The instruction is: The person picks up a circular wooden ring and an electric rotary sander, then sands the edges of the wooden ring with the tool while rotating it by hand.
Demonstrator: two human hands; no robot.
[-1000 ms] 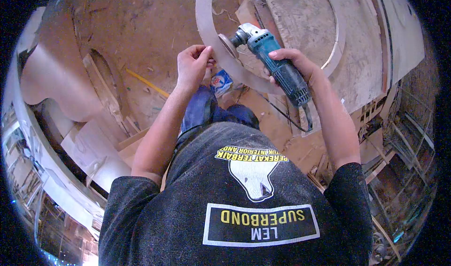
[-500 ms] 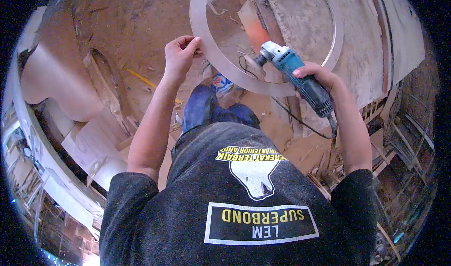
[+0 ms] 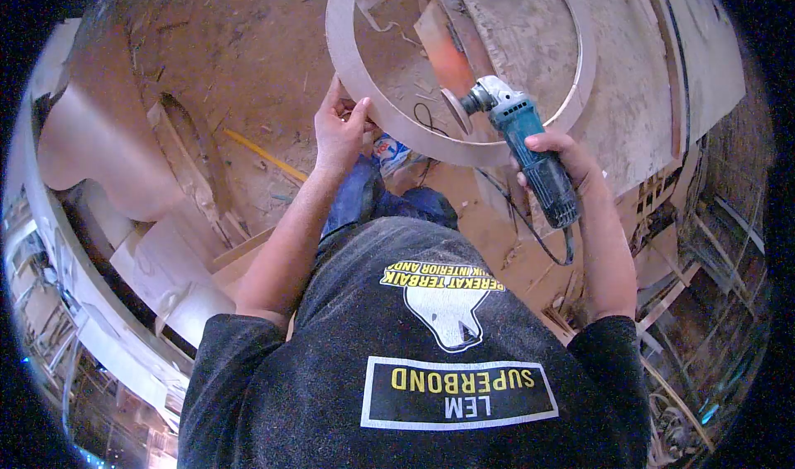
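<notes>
A large flat plywood ring [image 3: 356, 71] is held up in front of me. My left hand [image 3: 341, 129] grips its outer edge at the lower left. My right hand [image 3: 556, 158] is shut on the teal body of an angle grinder [image 3: 522, 146], whose sanding disc [image 3: 454, 111] rests against the ring's inner edge near the bottom. The grinder's black cord [image 3: 538, 237] hangs down from its rear end.
Sawdust-covered plywood sheets [image 3: 638, 96] lie on the floor beyond the ring. A curved board and cut-out offcuts [image 3: 178, 162] sit at the left, with a long curved panel [image 3: 58, 245] along the left edge. Wooden frames [image 3: 687, 262] stand at the right. A small blue-and-white packet [image 3: 389, 148] lies near my feet.
The ring has shifted up and leftward and my left hand has regripped its outer edge. The grinder has moved along the ring's inner edge and now points more upright.
</notes>
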